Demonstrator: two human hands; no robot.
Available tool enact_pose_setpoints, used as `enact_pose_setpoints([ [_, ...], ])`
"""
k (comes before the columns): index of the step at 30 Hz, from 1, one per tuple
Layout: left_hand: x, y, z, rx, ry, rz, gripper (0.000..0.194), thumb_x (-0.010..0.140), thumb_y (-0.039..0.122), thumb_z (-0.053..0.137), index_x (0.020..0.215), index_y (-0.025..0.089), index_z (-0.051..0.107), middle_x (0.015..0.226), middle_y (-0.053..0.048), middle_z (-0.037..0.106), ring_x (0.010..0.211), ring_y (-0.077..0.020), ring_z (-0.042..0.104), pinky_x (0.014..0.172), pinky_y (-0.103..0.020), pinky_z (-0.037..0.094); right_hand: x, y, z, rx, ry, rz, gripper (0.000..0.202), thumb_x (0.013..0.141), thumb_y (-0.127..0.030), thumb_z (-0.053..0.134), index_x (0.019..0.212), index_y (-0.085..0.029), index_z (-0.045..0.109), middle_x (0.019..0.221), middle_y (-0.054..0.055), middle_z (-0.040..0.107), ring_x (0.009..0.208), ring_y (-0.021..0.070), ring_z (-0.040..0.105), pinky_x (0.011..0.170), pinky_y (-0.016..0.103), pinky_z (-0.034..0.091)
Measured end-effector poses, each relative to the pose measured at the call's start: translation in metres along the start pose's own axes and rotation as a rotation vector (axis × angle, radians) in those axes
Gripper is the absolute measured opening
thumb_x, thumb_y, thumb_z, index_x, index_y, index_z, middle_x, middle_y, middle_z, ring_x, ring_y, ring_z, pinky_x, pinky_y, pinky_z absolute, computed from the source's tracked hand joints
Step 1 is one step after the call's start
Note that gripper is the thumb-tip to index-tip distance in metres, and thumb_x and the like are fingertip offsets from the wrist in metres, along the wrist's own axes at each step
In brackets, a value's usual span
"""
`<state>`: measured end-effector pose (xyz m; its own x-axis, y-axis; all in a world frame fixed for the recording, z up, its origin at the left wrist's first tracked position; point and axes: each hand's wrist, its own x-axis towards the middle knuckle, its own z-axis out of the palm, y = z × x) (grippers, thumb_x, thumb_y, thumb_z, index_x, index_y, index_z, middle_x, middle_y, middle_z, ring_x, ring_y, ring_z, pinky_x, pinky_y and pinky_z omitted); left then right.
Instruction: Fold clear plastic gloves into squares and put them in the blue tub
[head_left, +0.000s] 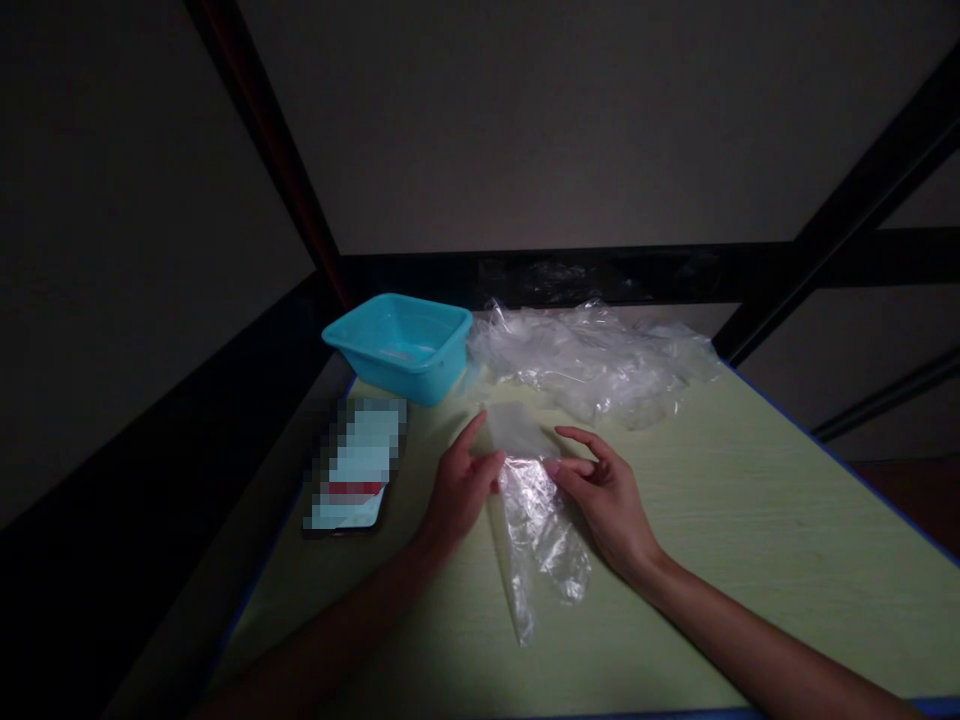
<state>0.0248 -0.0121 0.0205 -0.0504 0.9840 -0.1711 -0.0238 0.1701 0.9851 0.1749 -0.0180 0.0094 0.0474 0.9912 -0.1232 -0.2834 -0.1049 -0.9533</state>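
Note:
A clear, crinkled plastic piece [536,510] hangs toward me over the middle of the table, with a flatter, whitish rectangular part [520,430] at its far end. My left hand [461,485] pinches its left edge between thumb and a finger, the index finger stretched along the whitish part. On the right edge, the thumb and a finger of my right hand [607,495] pinch the same plastic, with the index finger raised. Behind both hands lies a loose heap of clear plastic [592,360].
A turquoise basin [427,384] stands at the table's back left corner, touching or close to the plastic heap. A phone with a lit, pixelated screen [360,465] lies left of my left hand. The pale green table [757,520] has blue edges; dark bars and a wall stand behind.

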Motion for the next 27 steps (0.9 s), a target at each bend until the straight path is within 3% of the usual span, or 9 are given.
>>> enact_pose_setpoints([
  [10, 0.002, -0.005, -0.004, 0.036, -0.042, 0.065, 0.059, 0.07, 0.023, 0.055, 0.128, 0.013, 0.047, 0.053, 0.005, 0.055, 0.054, -0.0128, 0.055, 0.059, -0.025, 0.049, 0.003, 0.001, -0.004, -0.021, 0.006, -0.019, 0.053, 0.054, -0.032, 0.08, 0.102, -0.02, 0.058, 0.055, -0.005, 0.064, 0.046, 0.01, 0.049, 0.048, 0.023, 0.036],
  [18, 0.005, -0.009, -0.005, 0.071, -0.066, 0.076, 0.06, 0.068, 0.024, 0.054, 0.126, 0.012, 0.048, 0.05, 0.006, 0.051, 0.053, -0.0135, 0.056, 0.058, -0.025, 0.048, 0.005, 0.002, -0.005, 0.017, -0.002, 0.001, 0.048, 0.055, -0.03, 0.079, 0.097, -0.019, 0.058, 0.057, -0.005, 0.063, 0.048, 0.0092, 0.049, 0.049, 0.022, 0.035],
  [27, 0.006, -0.008, -0.004, 0.181, -0.121, 0.097, 0.064, 0.066, 0.02, 0.059, 0.128, 0.009, 0.047, 0.045, 0.008, 0.051, 0.044, -0.0084, 0.043, 0.046, -0.017, 0.032, 0.008, -0.002, -0.008, -0.012, -0.079, 0.073, 0.039, 0.054, -0.028, 0.075, 0.089, -0.021, 0.061, 0.056, -0.006, 0.059, 0.046, 0.0088, 0.047, 0.045, 0.021, 0.035],
])
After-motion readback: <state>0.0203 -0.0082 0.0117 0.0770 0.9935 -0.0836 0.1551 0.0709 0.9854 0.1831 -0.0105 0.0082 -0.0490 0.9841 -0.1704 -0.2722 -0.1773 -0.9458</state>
